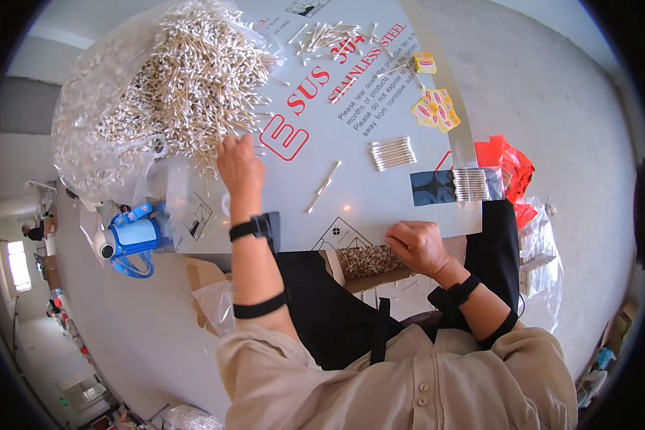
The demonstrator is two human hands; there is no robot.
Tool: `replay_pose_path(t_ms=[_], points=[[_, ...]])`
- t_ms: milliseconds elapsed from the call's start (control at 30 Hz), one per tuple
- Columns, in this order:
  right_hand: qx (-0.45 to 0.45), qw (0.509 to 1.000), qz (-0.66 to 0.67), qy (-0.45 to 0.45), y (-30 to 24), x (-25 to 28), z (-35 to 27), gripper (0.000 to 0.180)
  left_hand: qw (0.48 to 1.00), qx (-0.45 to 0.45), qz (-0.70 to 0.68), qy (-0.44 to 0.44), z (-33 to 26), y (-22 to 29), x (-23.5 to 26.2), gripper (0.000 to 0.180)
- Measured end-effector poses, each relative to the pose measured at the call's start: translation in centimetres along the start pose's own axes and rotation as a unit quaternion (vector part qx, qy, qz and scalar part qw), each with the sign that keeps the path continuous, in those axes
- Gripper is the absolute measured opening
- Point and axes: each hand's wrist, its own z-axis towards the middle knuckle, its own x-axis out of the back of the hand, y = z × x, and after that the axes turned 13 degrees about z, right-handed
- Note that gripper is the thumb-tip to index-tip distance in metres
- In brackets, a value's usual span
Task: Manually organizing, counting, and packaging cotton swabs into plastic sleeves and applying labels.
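Note:
A big heap of cotton swabs (193, 79) spills from a clear plastic bag (86, 132) at the far left of the table. At its near edge my left hand (241, 166) reaches in, fingers bent and closed on swabs, the tips partly hidden. My right hand (417, 245) rests curled in a fist on the table's near edge; whatever lies inside it is hidden. Between the hands lies a single cotton swab (324, 188). Farther right, a neat row of swabs (392, 154) lies side by side. Another row (469, 185) sits on a dark, shiny packet (432, 188).
Loose swabs (330, 39) lie at the back. Yellow printed cards (436, 111) and a small yellow stack (424, 63) are near the right edge. A red plastic bag (505, 168) hangs beyond it. A blue bottle (135, 233) stands left; a cardboard box of swabs (369, 263) is below the near edge.

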Motion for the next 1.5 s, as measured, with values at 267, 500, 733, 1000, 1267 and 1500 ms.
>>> replay_pose_path(t_ms=[267,500,733,1000,1267,1500], points=[[0.007,1.0,-0.01,0.024,0.3,-0.2,-0.1,0.009,0.985,-0.067,-0.126,-0.096,2.9,-0.5,-2.1,0.015],[0.011,1.0,-0.021,0.016,0.2,-0.3,0.0,0.013,0.968,-0.148,-0.204,-0.004,1.0,8.4,-1.9,0.016],[-0.002,1.0,-0.015,0.025,0.3,-0.7,-0.2,0.013,0.954,-0.136,-0.263,-0.039,2.0,16.1,-0.2,0.011],[-0.001,1.0,0.016,0.023,0.5,-0.6,-0.7,0.014,0.936,-0.194,-0.281,-0.084,0.5,20.6,1.6,0.009],[-0.011,0.989,0.105,0.106,0.5,-0.4,-1.5,0.014,0.928,-0.222,-0.287,-0.087,-2.9,21.4,3.0,0.008],[-0.057,0.939,0.081,0.33,1.3,1.4,0.1,0.055,0.924,-0.221,-0.305,-0.065,-5.4,22.2,4.3,0.008]])
